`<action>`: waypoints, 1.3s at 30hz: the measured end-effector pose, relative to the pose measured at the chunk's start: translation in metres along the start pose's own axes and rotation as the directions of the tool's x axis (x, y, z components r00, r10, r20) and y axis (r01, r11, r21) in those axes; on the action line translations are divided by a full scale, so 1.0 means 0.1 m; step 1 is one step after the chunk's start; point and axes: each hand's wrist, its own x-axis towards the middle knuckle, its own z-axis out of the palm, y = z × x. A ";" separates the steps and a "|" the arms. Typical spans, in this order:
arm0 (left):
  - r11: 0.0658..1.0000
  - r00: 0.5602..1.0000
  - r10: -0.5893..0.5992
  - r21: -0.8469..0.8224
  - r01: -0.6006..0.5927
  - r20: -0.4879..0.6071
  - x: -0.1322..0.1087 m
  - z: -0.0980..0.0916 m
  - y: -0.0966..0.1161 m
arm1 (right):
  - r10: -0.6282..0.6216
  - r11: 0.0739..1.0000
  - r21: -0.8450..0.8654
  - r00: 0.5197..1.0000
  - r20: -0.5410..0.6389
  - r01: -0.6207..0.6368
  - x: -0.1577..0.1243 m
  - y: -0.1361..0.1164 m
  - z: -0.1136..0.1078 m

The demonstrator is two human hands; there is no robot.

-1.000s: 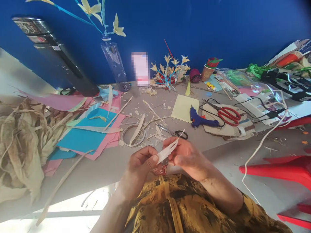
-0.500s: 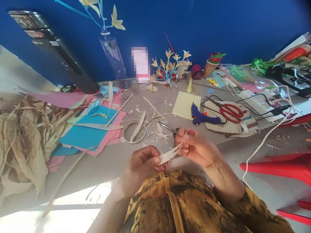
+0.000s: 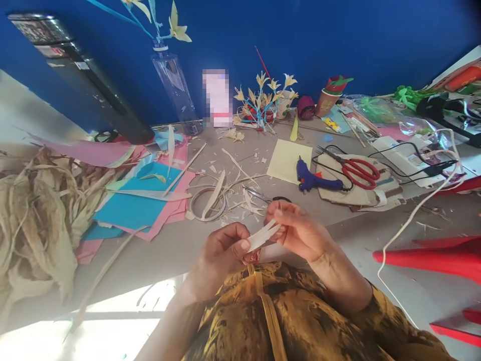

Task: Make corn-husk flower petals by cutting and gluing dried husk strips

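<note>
Between my hands is a pale strip of dried husk, split into narrow points at its right end. My left hand pinches its uncut end between thumb and fingers. At the split end, the fingers of my right hand are closed on the narrow points. Just beyond my right hand lie small scissors, their handles partly hidden by it. A roll of tape with a husk piece across it sits on the table, among scattered husk scraps.
To the left are dried husks and blue paper sheets. A blue glue gun and red-handled scissors lie to the right, near a white power strip. Husk flowers and a clear bottle stand at the back.
My right hand has shifted slightly left and down along the husk strip, closer to my left hand. The left hand keeps its pinch. The view has moved a little.
</note>
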 end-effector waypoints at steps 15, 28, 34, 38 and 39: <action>0.968 0.999 -0.020 -0.253 0.008 -0.045 -0.02 0.03 -0.10 | -0.188 0.920 -0.367 0.976 -0.107 0.137 -0.03 -0.07 -0.06; 0.944 0.984 -0.018 -0.328 -0.041 -0.177 -0.03 -0.02 0.04 | -0.366 -0.435 -0.887 0.930 0.018 -0.155 -0.03 -0.29 -0.25; 0.946 0.977 -0.046 -0.325 -0.026 -0.210 -0.03 -0.06 0.06 | -0.269 0.056 -0.994 0.957 -0.109 -0.098 -0.16 -0.46 -0.32; 0.940 0.975 -0.035 -0.338 -0.041 -0.217 -0.01 -0.03 0.08 | 0.051 0.705 -0.703 0.995 -0.080 -0.093 -0.28 -0.40 -0.42; 0.940 0.976 -0.029 -0.339 -0.047 -0.218 -0.01 -0.02 0.09 | 0.095 0.785 -0.611 0.995 -0.044 -0.102 -0.29 -0.36 -0.43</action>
